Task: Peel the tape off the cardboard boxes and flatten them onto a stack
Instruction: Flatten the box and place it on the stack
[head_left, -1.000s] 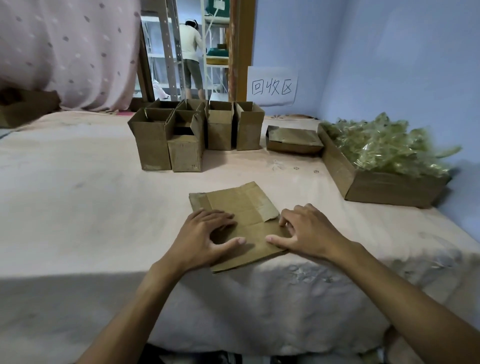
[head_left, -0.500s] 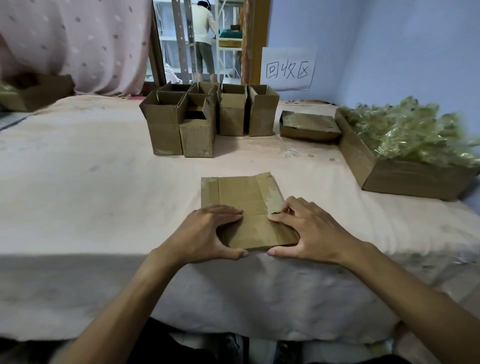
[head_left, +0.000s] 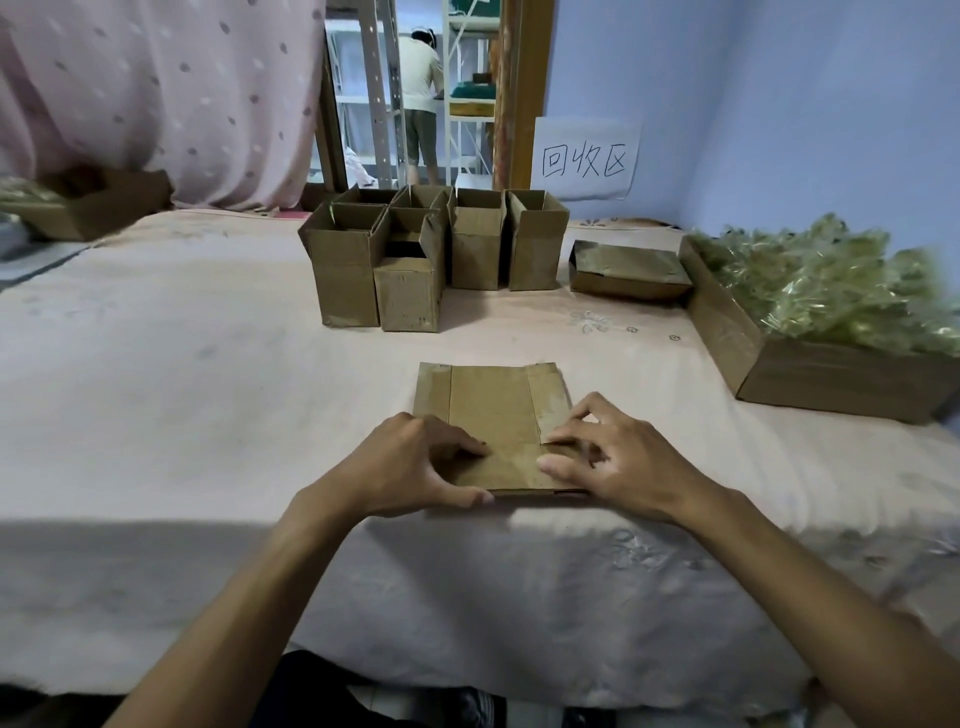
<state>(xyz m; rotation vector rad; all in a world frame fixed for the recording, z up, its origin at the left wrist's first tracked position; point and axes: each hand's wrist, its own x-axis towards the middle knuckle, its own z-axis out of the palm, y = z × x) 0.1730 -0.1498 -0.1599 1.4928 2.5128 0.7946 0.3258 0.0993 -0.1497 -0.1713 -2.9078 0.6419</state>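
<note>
A flattened cardboard box (head_left: 491, 405) lies squarely at the near edge of the cloth-covered table (head_left: 182, 395). My left hand (head_left: 410, 467) holds its near left part, fingers curled on top and thumb along the near edge. My right hand (head_left: 623, 462) holds its near right part, with index finger and thumb together at the edge of a flap. Several open upright cardboard boxes (head_left: 405, 291) stand in a cluster behind. To their right lies a low flat piece of cardboard (head_left: 628, 270).
A big cardboard tray (head_left: 810, 384) piled with crumpled clear tape (head_left: 831, 280) sits at the right. Another box (head_left: 93, 208) sits far left by a pink curtain. A paper sign (head_left: 584, 158) hangs on the blue wall. A person (head_left: 418, 104) stands beyond the doorway.
The flattened box has been turned from a skewed angle to square with the table edge and drawn closer to it. Both hands stayed on it.
</note>
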